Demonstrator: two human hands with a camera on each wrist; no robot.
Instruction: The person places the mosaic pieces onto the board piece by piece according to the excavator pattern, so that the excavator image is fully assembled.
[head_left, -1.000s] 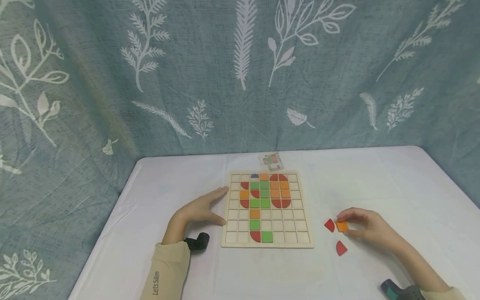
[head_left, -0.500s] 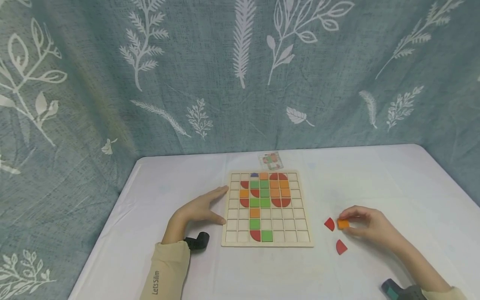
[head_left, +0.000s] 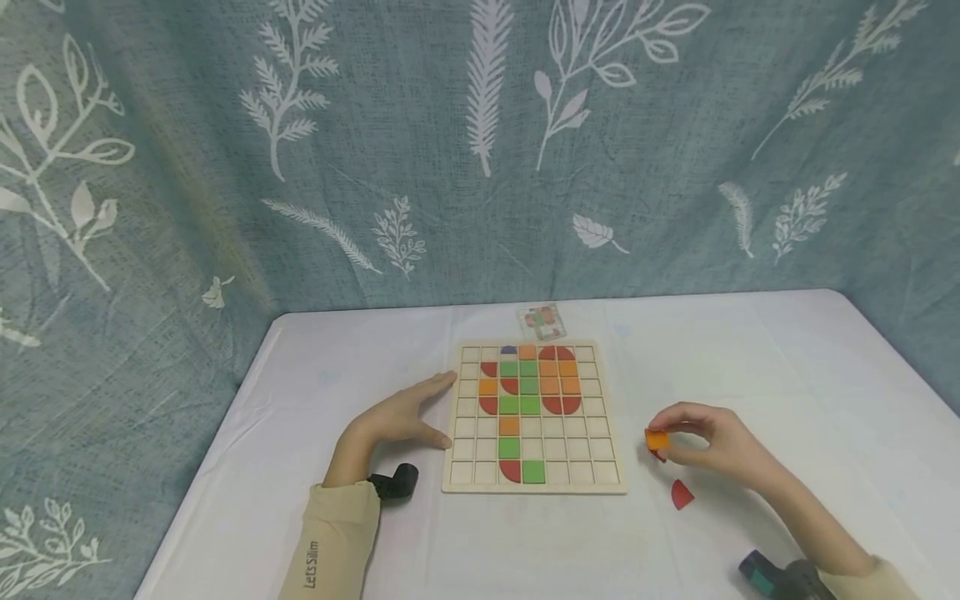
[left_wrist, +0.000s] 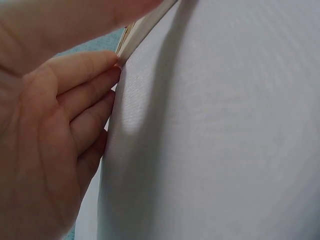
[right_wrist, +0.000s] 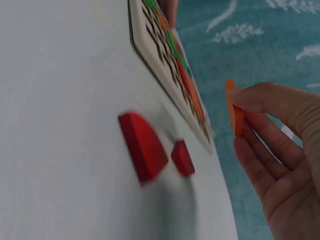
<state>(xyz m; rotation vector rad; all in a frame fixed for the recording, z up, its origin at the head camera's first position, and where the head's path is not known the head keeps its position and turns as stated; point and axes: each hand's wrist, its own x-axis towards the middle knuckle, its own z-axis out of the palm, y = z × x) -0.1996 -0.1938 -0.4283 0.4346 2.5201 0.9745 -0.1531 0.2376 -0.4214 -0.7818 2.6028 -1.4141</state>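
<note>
Between thumb and fingers my right hand (head_left: 712, 437) pinches an orange square tile (head_left: 657, 440), raised above the table to the right of the board. In the right wrist view the orange tile (right_wrist: 234, 109) stands on edge in the pinch. Beneath it a red quarter-circle tile (head_left: 657, 456) is partly hidden, and another red quarter-circle tile (head_left: 681, 495) lies nearer the front. My left hand (head_left: 401, 417) rests against the left edge of the wooden grid board (head_left: 534, 489), thumb and fingers spread. Red, green, orange and blue tiles fill some of the board's cells.
Behind the board lies a small patterned card (head_left: 542, 322) showing coloured shapes. A white cloth covers the table (head_left: 360, 358), and a blue-green leaf-print curtain (head_left: 435, 167) hangs behind it. A dark wrist device (head_left: 396, 483) sits at the left wrist.
My right hand has lifted the orange tile off the table and carried it left, over the red quarter-circle tile. The left hand has stayed at the board's edge.
</note>
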